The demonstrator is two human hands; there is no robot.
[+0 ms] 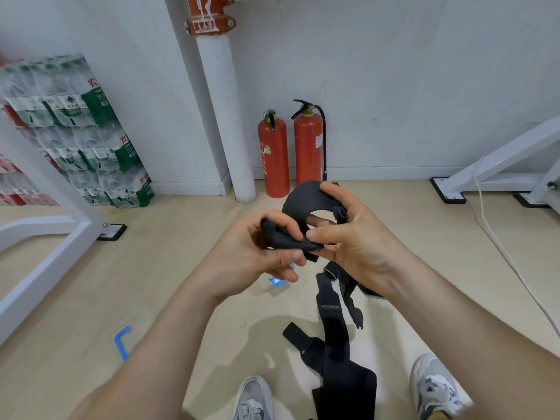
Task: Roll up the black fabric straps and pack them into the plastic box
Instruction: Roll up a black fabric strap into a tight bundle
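Soft black strap arching below the extinguishers, your left hand pinching its rolled end, right hand gripping the arch

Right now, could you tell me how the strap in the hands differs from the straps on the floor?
The held strap is lifted, gripped by the left hand and right hand; the floor straps lie untouched. The held strap is curled and partly rolled; the floor straps lie stretched out, overlapping. Both are black fabric.
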